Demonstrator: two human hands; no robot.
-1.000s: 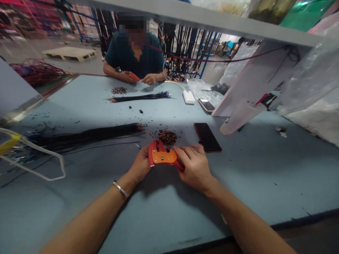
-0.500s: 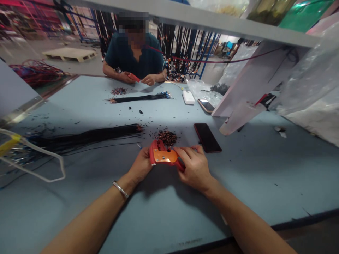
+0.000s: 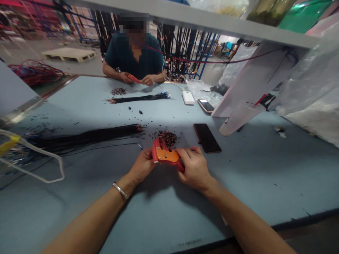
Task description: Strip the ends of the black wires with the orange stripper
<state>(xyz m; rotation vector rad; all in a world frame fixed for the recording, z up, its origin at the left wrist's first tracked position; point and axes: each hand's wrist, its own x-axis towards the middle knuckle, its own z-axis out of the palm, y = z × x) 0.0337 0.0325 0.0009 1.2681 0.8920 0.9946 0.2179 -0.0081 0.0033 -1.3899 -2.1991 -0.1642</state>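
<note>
A red and orange wire stripper (image 3: 167,156) is held above the table, its jaw end to the left. My right hand (image 3: 195,165) is closed around its handles at the right. At the jaw end my left hand (image 3: 143,164) is closed in a pinch, touching or nearly touching the tool. A thin wire (image 3: 140,146) with a pale blue tip shows just above the left fingers; the rest of it is hidden in the hand. Just beyond the stripper lies a heap of short black and copper-coloured offcuts (image 3: 167,137). A bundle of black wires (image 3: 95,137) lies to the left.
A dark phone (image 3: 207,137) lies right of the heap. Farther back are another phone (image 3: 206,105), a white box (image 3: 188,97) and a second wire bundle (image 3: 137,98). A co-worker (image 3: 135,53) sits opposite with a red tool. A white wire frame (image 3: 59,165) stands at left; a shelf (image 3: 185,16) crosses overhead.
The wire stripper has shifted slightly right and tilted, and my left hand has moved a little right with it. My right hand keeps its hold on the handles.
</note>
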